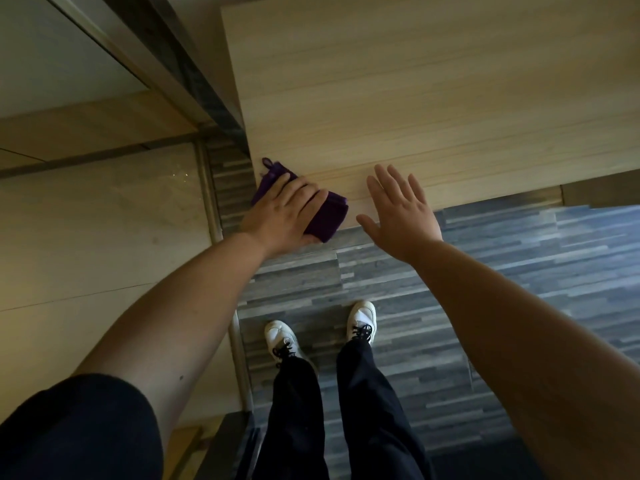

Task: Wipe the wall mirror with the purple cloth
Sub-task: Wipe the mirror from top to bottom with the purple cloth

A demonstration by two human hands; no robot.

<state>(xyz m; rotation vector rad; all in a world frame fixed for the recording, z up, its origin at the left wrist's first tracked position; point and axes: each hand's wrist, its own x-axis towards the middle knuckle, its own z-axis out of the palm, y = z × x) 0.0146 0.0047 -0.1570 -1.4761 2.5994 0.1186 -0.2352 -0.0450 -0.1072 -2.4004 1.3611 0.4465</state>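
Left hand (282, 216) presses purple cloth (327, 218) flat, thumb curled beneath; right hand (401, 211) spread, holding nothing.

I see the purple cloth (325, 216) as a soft, matt fabric, folded thick, its pile looking slightly fuzzy under my left hand (280, 216). The panel (415, 98) it lies against looks like pale wood laminate, smooth, with fine straight grain and a low sheen. The floor (519, 265) reads as grey wood-look planks, matt. To the left, tiles (104, 220) look like polished stone, glossy with small glints. A trim strip (211, 202) beside them looks like brushed metal. My shoes (362, 320) look like smooth white leather.
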